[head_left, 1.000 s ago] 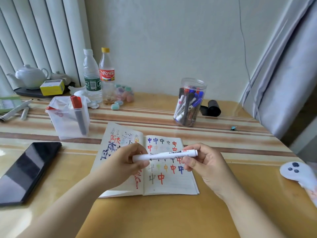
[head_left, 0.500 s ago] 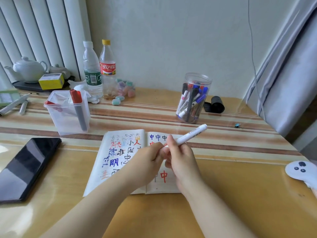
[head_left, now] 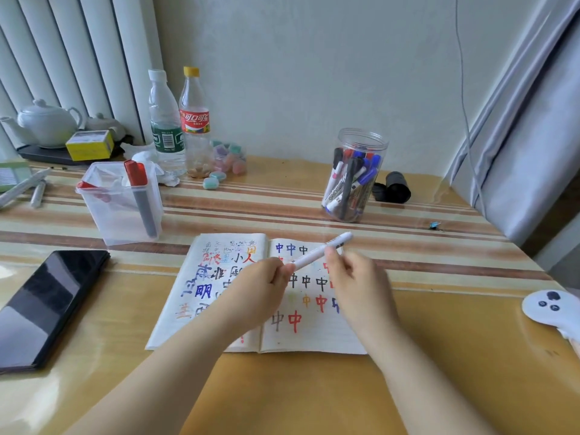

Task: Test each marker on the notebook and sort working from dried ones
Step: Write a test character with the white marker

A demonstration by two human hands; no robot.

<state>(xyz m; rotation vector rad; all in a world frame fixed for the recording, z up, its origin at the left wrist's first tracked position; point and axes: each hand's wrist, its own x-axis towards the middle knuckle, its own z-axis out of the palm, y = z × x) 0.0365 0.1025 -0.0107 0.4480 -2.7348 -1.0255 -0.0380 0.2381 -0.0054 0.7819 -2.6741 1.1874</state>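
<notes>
2 hands hold 1 white marker (head_left: 320, 251) tilted above the open notebook (head_left: 219, 296): the left hand (head_left: 254, 293) pinches its lower end, the right hand (head_left: 351, 277) grips the barrel. Beyond stand a round jar of markers (head_left: 353, 177) on the right and a square tub (head_left: 120, 202) with 2 red-capped markers on the left. A phone (head_left: 47, 306) lies left.

The left hand (head_left: 262, 285) hides the marker's (head_left: 317, 252) near end, and both hands cover some notebook (head_left: 219, 296) writing. The phone (head_left: 47, 306) and game controller (head_left: 552, 309) run off the edges.
</notes>
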